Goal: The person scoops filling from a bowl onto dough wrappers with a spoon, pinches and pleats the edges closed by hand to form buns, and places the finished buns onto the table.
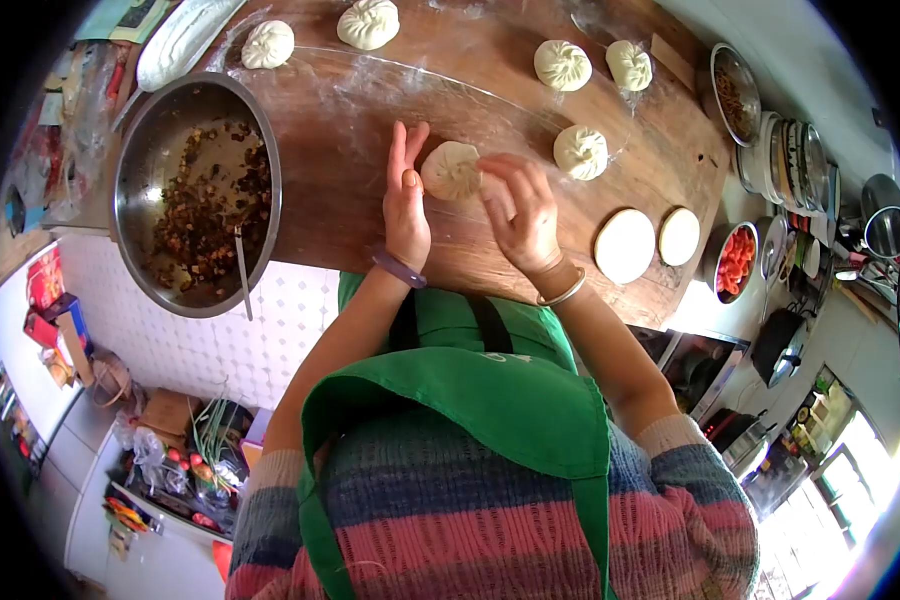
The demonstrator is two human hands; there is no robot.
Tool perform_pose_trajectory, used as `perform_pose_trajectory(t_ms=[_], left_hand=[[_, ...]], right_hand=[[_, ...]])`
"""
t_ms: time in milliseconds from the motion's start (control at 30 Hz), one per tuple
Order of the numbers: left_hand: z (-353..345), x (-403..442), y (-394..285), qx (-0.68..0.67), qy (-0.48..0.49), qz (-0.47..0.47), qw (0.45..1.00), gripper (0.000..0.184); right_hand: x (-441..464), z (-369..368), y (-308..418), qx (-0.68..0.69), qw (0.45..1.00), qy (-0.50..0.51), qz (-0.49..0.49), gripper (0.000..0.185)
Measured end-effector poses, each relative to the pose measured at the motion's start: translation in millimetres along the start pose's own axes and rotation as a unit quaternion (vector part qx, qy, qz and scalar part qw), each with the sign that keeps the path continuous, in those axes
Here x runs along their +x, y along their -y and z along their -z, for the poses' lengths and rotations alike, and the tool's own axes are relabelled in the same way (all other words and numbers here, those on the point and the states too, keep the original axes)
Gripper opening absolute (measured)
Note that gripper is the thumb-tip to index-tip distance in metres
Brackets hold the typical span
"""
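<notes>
A pleated bun [451, 171] is between my two hands, close to the wooden board [350, 170]. My left hand [407, 205] is upright at the bun's left side, fingers stretched out and nothing in them. At the right edge of the bun, the curved fingertips of my right hand [520, 205] touch or nearly touch the dough; the thumb is apart from them. Right of that hand lie two flat dough rounds, a larger wrapper [625, 246] and a smaller wrapper [679, 237]. A steel bowl [273, 190] of chopped filling [205, 205] with a utensil handle [242, 270] is on the left.
Several finished buns sit farther back, including one bun [580, 152] right of my hands. A floured white tray [175, 45] is at the back left. Along the right edge are a small bowl [715, 95], stacked plates [770, 150] and a bowl of red pieces [736, 262].
</notes>
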State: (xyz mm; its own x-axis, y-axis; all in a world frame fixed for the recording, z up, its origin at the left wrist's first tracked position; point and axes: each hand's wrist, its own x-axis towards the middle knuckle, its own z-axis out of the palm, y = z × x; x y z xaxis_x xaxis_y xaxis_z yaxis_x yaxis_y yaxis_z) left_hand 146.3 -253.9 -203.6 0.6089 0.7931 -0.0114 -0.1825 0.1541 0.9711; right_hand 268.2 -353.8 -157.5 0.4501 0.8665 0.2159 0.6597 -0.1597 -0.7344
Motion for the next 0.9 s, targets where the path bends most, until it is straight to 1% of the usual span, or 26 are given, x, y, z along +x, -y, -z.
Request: perform_pose_trajectory(t_ms=[33, 67, 100, 133, 167, 200, 267, 300, 333, 400, 433, 467, 533, 567, 600, 667, 733, 800, 833, 867, 900], left_hand=[[-3, -3, 0, -0.002, -0.005, 0.005, 1.0, 0.075], [-6, -6, 1, -0.003, -0.011, 0.011, 1.0, 0.074], [-10, -7, 2, -0.018, -0.006, 0.014, 1.0, 0.074], [-15, -4, 1, 0.001, -0.005, 0.006, 1.0, 0.073], [-15, 2, 0, 0.019, 0.004, 0.004, 1.0, 0.074], [-15, 9, 1, 0.036, 0.012, 0.002, 0.999, 0.074], [-7, 29, 8, -0.03, 0.001, 0.02, 0.999, 0.074], [-4, 33, 5, 0.005, -0.015, -0.003, 1.0, 0.079], [0, 32, 0, 0.008, -0.036, -0.021, 0.999, 0.078], [-5, 11, -5, 0.03, -0.077, -0.022, 0.996, 0.076], [-9, 0, 0, 0.003, -0.076, -0.014, 0.997, 0.074], [-15, -8, 6, -0.025, -0.074, -0.005, 0.997, 0.072], [-25, -2, 0, -0.034, -0.081, -0.001, 0.996, 0.072], [-21, 11, 4, -0.033, -0.087, 0.003, 0.996, 0.072], [-18, 21, 4, -0.032, -0.094, 0.009, 0.995, 0.072], [-11, 29, 1, -0.048, -0.11, 0.006, 0.993, 0.069], [-9, 18, 2, -0.035, -0.134, -0.005, 0.99, 0.069], [-17, 4, 2, -0.076, -0.131, 0.012, 0.988, 0.068], [-23, 1, 0, -0.097, -0.129, 0.02, 0.987, 0.068], [-28, 3, -1, -0.101, -0.143, 0.04, 0.984, 0.068], [-25, 9, 1, -0.103, -0.139, 0.04, 0.984, 0.071]], right_hand=[[-1, 1, -7, 0.034, 0.999, 0.018, -0.037, 0.036], [-2, -9, -12, 0.15, 0.985, -0.002, -0.091, 0.04], [-3, -27, -15, 0.262, 0.954, -0.024, -0.142, 0.044], [-3, -38, -14, 0.37, 0.908, -0.045, -0.191, 0.048], [-9, -39, -10, 0.317, 0.934, 0.018, -0.165, 0.056], [-15, -42, -3, 0.338, 0.924, 0.012, -0.179, 0.056], [-31, -45, 6, 0.378, 0.902, 0.004, -0.208, 0.056], [-31, -40, 8, 0.378, 0.899, 0.009, -0.223, 0.056], [-24, -34, 6, 0.387, 0.896, 0.004, -0.218, 0.057], [-2, -24, -2, 0.408, 0.888, -0.006, -0.212, 0.058], [10, -27, -13, 0.369, 0.911, -0.021, -0.184, 0.055], [12, -31, -17, 0.374, 0.909, 0.009, -0.182, 0.054], [11, -41, -20, 0.38, 0.905, 0.069, -0.176, 0.053], [3, -44, -14, 0.327, 0.93, 0.061, -0.156, 0.053], [-3, -43, -10, 0.333, 0.928, 0.045, -0.164, 0.053], [-10, -42, -6, 0.348, 0.92, 0.014, -0.182, 0.053], [3, -36, -8, 0.378, 0.906, 0.021, -0.192, 0.05], [18, -41, -16, 0.424, 0.885, 0.018, -0.192, 0.048], [15, -44, -15, 0.378, 0.907, 0.063, -0.178, 0.047], [10, -49, -14, 0.359, 0.917, 0.049, -0.166, 0.047], [5, -52, -11, 0.339, 0.928, 0.036, -0.151, 0.047]])
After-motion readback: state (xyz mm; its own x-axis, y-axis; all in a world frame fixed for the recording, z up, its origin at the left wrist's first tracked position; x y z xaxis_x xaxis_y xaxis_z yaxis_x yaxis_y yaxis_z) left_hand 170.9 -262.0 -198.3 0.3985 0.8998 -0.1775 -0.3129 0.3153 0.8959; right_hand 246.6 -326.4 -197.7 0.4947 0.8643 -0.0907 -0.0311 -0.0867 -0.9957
